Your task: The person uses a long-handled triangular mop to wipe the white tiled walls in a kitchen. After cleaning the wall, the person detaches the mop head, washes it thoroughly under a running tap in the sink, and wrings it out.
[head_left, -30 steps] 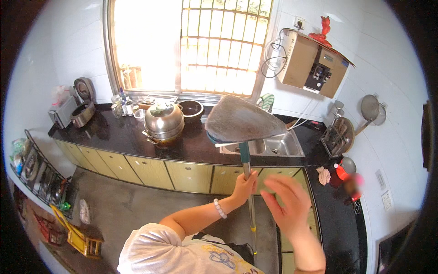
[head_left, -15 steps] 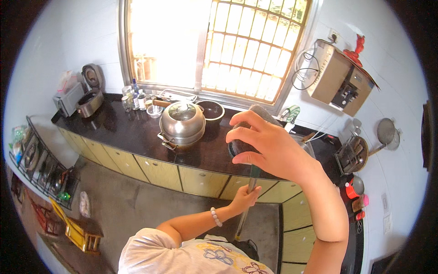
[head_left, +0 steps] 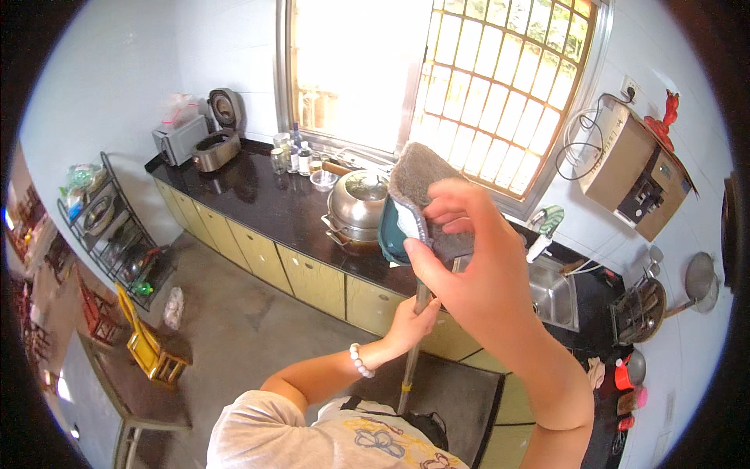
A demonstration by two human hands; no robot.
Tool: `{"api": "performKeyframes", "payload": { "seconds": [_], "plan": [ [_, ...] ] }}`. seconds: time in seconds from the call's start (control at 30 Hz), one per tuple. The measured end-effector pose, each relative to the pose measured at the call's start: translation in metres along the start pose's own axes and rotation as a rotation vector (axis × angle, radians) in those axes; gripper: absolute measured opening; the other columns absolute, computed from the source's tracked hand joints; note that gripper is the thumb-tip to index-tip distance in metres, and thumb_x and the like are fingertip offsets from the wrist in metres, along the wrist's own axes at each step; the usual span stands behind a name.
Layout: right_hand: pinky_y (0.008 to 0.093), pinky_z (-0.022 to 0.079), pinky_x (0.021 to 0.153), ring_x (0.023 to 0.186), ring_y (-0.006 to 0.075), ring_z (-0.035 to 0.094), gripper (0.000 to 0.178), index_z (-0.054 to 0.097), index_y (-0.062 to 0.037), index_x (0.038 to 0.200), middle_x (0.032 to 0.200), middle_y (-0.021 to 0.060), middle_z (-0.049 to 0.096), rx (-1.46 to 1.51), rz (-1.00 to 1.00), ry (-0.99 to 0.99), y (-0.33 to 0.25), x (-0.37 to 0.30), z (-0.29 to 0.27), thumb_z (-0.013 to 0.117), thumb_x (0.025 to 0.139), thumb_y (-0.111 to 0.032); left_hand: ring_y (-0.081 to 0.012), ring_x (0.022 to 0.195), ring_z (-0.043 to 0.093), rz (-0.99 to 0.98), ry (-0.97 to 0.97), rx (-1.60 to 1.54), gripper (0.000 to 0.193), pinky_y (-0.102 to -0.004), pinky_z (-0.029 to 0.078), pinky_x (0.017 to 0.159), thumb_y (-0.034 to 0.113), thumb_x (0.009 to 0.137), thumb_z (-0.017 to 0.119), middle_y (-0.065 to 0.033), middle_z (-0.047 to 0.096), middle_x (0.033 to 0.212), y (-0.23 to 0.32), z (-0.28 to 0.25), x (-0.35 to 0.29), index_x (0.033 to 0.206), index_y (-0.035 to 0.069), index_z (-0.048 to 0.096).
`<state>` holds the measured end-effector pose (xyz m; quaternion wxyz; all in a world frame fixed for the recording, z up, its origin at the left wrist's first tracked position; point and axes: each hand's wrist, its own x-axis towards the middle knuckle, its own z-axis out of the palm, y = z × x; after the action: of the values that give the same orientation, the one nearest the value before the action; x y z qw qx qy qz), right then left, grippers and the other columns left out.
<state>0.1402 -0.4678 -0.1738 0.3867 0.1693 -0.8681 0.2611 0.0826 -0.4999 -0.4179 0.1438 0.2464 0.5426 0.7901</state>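
left grip: closed around the mop pole point(head_left: 411, 366), just below the mop head; the left grip point(head_left: 408, 327) wears a bead bracelet point(head_left: 360, 359) at the wrist.
right grip: fingers bent, thumb apart from them, at the edge of the grey pad; cannot tell if the right grip point(head_left: 486, 273) is closed on it.
mop: grey pad point(head_left: 422, 170) raised at the top of the pole, tilted, above the near edge of the counter point(head_left: 258, 207); teal plate point(head_left: 394, 232) shows along its left side, white patch between.
in the way: pad covers the lower window point(head_left: 508, 86); right grip and forearm cover part of the counter and cabinets point(head_left: 312, 283).
left of mop: steel pot point(head_left: 349, 205) with glass lid, close behind the pad in view; then clear bowl point(head_left: 323, 181), bottles point(head_left: 303, 159), open rice cooker point(head_left: 217, 150) at far left.
right of mop: steel sink point(head_left: 553, 295), rack of boards point(head_left: 639, 314), strainer point(head_left: 698, 275) on the wall, red container point(head_left: 623, 374) nearer.
left floor: yellow chair point(head_left: 148, 348), pale bag point(head_left: 173, 307), black shelf rack point(head_left: 117, 230) by the wall.
far right wall: brown dispenser point(head_left: 629, 168), red ornament point(head_left: 666, 121) on top.
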Motion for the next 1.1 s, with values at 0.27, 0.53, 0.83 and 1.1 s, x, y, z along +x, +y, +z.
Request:
{"api": "performKeyframes", "payload": {
  "seconds": [0.27,0.53,0.83,1.1],
  "plan": [
    [0.0274,0.042,0.058,0.067,0.0126,0.054,0.009,0.048,-0.0019,0.086,0.073,0.0043,0.052,0.162,0.087,0.205,-0.018,-0.018,-0.026,0.056,0.083,-0.003,-0.0054,0.043,0.033,-0.023,-0.225,-0.091,0.026,-0.0216,0.026,0.040,0.017,0.094,0.049,0.0040,0.038,0.053,0.027,0.006,-0.016,0.071,0.009,0.040],
    [0.0290,0.046,0.066,0.077,0.0139,0.053,0.017,0.048,-0.0013,0.091,0.085,0.0072,0.054,1.150,0.462,0.393,0.039,-0.006,-0.052,0.047,0.090,-0.018,-0.0061,0.041,0.033,-0.094,-0.194,-0.092,0.028,-0.0217,0.024,0.038,0.015,0.093,0.048,0.0031,0.037,0.051,0.043,-0.014,-0.030,0.067,0.011,0.036],
    [0.0409,0.044,0.092,0.107,0.0270,0.052,0.031,0.045,0.0100,0.111,0.115,0.0193,0.051,1.250,0.575,0.857,0.125,0.017,-0.067,0.042,0.089,-0.011,-0.0055,0.040,0.036,-0.023,0.046,-0.014,0.027,-0.0208,0.027,0.035,0.018,0.089,0.047,0.0045,0.039,0.050,0.082,-0.102,-0.028,0.064,0.015,0.037],
    [0.0385,0.038,0.100,0.113,0.0255,0.050,0.034,0.044,0.0103,0.116,0.123,0.0173,0.050,1.159,0.612,0.954,0.197,-0.018,-0.079,0.044,0.090,-0.012,-0.0051,0.039,0.031,0.158,0.220,0.083,0.031,-0.0214,0.025,0.035,0.028,0.091,0.047,0.0062,0.034,0.049,0.175,-0.235,-0.003,0.065,0.018,0.034]
  ]
}}
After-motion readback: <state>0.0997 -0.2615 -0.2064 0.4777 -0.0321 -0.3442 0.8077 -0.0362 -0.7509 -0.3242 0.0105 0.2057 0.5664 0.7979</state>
